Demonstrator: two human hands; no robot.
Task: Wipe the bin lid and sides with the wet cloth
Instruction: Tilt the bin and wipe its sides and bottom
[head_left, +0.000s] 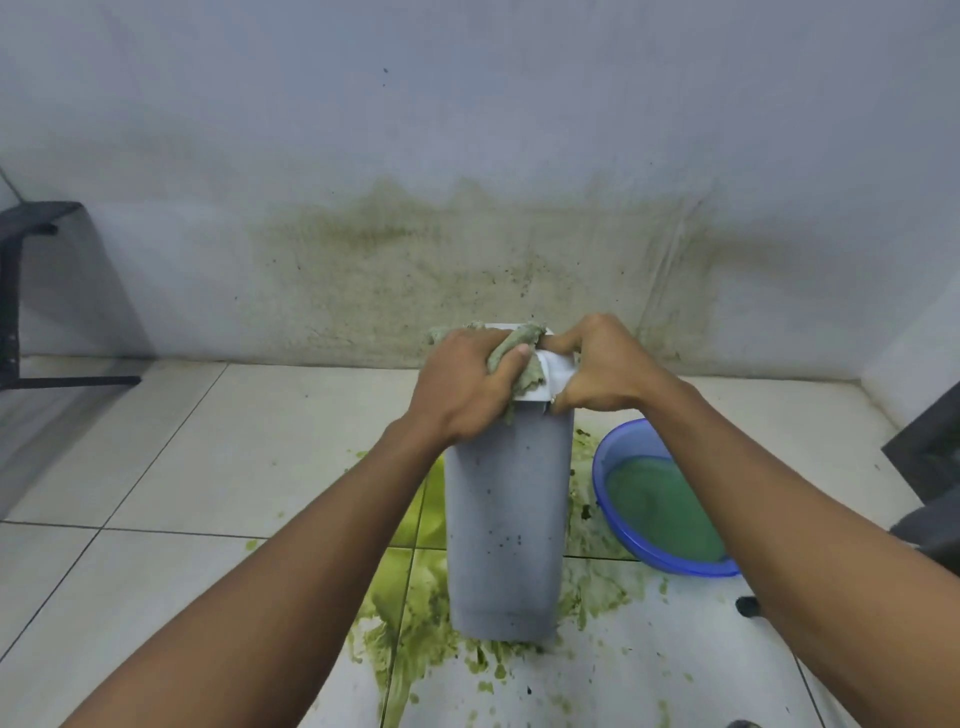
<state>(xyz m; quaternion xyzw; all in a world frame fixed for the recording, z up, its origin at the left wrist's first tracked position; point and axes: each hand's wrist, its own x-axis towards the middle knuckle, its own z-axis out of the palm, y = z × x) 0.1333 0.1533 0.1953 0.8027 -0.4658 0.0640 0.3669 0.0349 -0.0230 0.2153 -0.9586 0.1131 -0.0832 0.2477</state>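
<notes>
A tall grey bin (506, 525) stands upright on the tiled floor, its front speckled with dark spots. Its white lid (557, 373) sits on top, mostly covered. My left hand (465, 384) presses a crumpled, green-stained wet cloth (524, 358) onto the lid. My right hand (605, 364) grips the lid's right edge, fingers curled around it. Part of the cloth hangs over the bin's front rim.
Green slime (415, 608) is smeared on the floor tiles around the bin's base. A blue basin (613, 457) of greenish water sits just right of the bin. The stained wall (467, 260) is close behind. Dark furniture stands at far left (21, 291) and right (930, 457).
</notes>
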